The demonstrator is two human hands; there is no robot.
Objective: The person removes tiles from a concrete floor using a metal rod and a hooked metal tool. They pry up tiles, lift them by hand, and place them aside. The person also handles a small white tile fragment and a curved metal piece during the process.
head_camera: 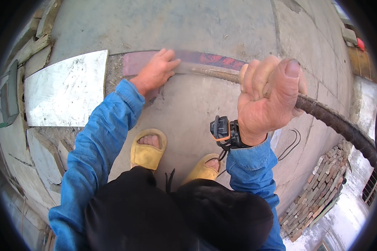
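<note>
My right hand (270,94) is wrapped around a ribbed metal bar (333,119). Its thinner end points left, over a long strip on the ground; the thicker part runs off to the lower right. My left hand (158,69) rests on the strip's pinkish end (133,62), and whether its fingers grip anything cannot be told. Farther right the strip has a dark red and black pattern (220,59). A black device with orange trim (221,130) is strapped to my right wrist.
A pale scuffed panel (66,91) lies left of the strip. Stone slabs (45,153) line the left side. Stacked bricks (317,191) stand at the lower right. A thin dark cord (290,146) lies on the concrete beyond my right wrist. Yellow slides (148,150) are on my feet.
</note>
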